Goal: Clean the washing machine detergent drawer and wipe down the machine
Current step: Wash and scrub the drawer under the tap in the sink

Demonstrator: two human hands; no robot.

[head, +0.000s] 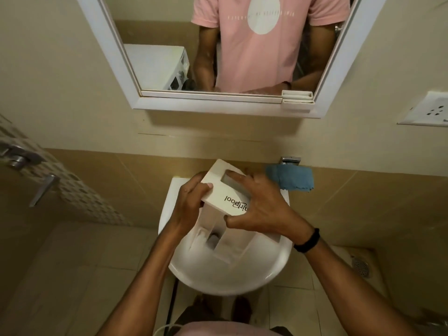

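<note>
A white detergent drawer [218,190] with a printed brand name on its front panel hangs over a white wash basin [225,275]. Its compartments point down into the bowl. My left hand [191,202] grips the left edge of the front panel. My right hand [257,204] holds the panel's right side, with fingers reaching into the handle recess and the thumb under the lower edge. A blue cloth [291,178] lies on the basin's back right corner, just behind my right hand. The washing machine [155,66] shows only as a reflection in the mirror.
A chrome tap [290,160] stands behind the cloth. A white-framed mirror [218,103] hangs above the basin. A socket plate [429,110] is on the right wall, chrome fittings [21,158] on the left tiled wall, a floor drain [361,265] at lower right.
</note>
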